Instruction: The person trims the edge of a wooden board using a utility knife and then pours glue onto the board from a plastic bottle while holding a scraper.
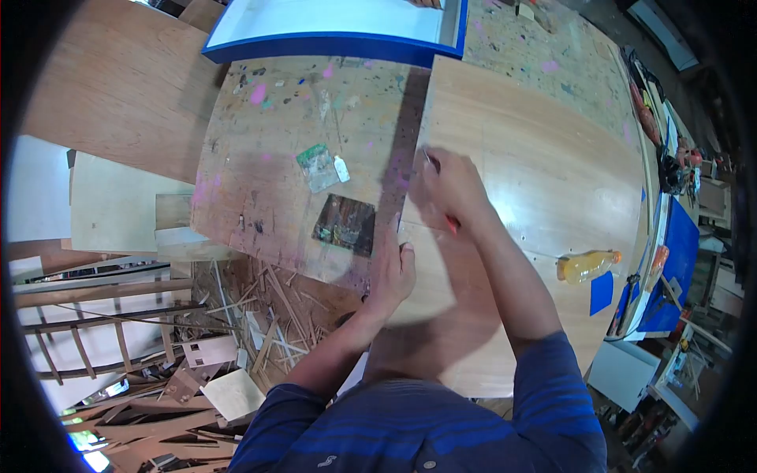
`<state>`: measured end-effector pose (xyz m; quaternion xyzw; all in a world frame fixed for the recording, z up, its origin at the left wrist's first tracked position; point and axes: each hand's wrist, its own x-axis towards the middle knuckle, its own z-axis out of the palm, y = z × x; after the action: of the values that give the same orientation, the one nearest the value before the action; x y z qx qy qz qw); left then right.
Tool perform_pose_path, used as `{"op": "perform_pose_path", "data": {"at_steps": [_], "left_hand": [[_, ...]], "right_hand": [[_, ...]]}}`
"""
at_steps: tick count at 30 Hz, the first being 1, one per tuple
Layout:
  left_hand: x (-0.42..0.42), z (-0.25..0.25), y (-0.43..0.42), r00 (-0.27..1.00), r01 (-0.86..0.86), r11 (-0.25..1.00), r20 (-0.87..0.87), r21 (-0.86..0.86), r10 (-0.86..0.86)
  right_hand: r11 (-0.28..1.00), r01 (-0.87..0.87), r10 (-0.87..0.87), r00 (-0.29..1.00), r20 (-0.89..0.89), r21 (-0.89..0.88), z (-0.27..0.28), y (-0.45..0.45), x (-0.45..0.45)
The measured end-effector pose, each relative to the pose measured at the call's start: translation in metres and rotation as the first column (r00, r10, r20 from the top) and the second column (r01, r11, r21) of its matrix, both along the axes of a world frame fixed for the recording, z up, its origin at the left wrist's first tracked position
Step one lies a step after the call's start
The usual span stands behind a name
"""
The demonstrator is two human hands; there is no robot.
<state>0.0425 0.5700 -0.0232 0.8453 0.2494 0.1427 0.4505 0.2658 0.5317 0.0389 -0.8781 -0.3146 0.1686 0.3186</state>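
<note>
Along the left edge of the wooden panel (pixel 544 173), the left hand (pixel 392 268) is partly open, thumb toward the top face; grip on the edge cannot be told. Yellow bottle (pixel 587 267) lies near the right edge, beside a blue square (pixel 602 294); bare panel between it and the hands. Farther up the left edge: right hand (pixel 453 185) closed around a red-handled tool (pixel 452 225). Left of panel, dark square sheet (pixel 344 222) on the stained tabletop (pixel 268 181), open surface around it. Beyond: blue-rimmed frame (pixel 331 47), near the panel's far-left corner.
</note>
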Motion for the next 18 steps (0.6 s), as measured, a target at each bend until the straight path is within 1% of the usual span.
{"op": "perform_pose_path", "data": {"at_steps": [3, 4, 6, 10, 13, 15, 16, 18], "left_hand": [[-0.001, 0.003, -0.002, 1.0, -0.012, 0.999, -0.015, -0.047, 0.011], [-0.005, 0.007, -0.006, 0.999, -0.018, 0.997, -0.038, -0.08, 0.015], [-0.002, 0.012, -0.003, 0.998, -0.027, 0.992, -0.053, -0.126, 0.021], [0.003, 0.008, 0.001, 1.0, -0.024, 0.998, 0.007, -0.063, 0.025], [-0.006, 0.009, -0.008, 0.999, -0.023, 0.995, -0.029, -0.101, 0.02], [-0.002, 0.008, -0.002, 0.999, -0.016, 0.992, -0.05, -0.121, 0.01], [-0.005, 0.006, -0.003, 0.999, -0.012, 0.996, -0.034, -0.093, 0.009], [-0.003, -0.001, -0.002, 1.0, -0.003, 1.0, 0.021, -0.03, 0.004]], "right_hand": [[0.998, -0.013, 0.012, 1.0, 0.009, 0.064, -0.009, 0.002, 0.013], [1.0, -0.019, 0.018, 0.998, -0.066, -0.015, 0.0, 0.014, 0.025], [1.0, 0.011, -0.01, 0.998, -0.056, 0.021, 0.0, 0.022, 0.026], [0.996, 0.043, -0.047, 0.998, 0.051, 0.079, -0.005, 0.009, 0.01], [0.994, 0.036, -0.04, 0.999, 0.031, 0.106, -0.007, 0.025, 0.031], [0.998, 0.055, -0.053, 0.997, -0.046, 0.035, -0.003, 0.034, 0.043], [0.998, 0.061, -0.061, 0.995, -0.085, -0.001, 0.0, 0.036, 0.046], [0.999, 0.037, -0.037, 0.999, -0.011, 0.029, -0.001, 0.021, 0.027]]}}
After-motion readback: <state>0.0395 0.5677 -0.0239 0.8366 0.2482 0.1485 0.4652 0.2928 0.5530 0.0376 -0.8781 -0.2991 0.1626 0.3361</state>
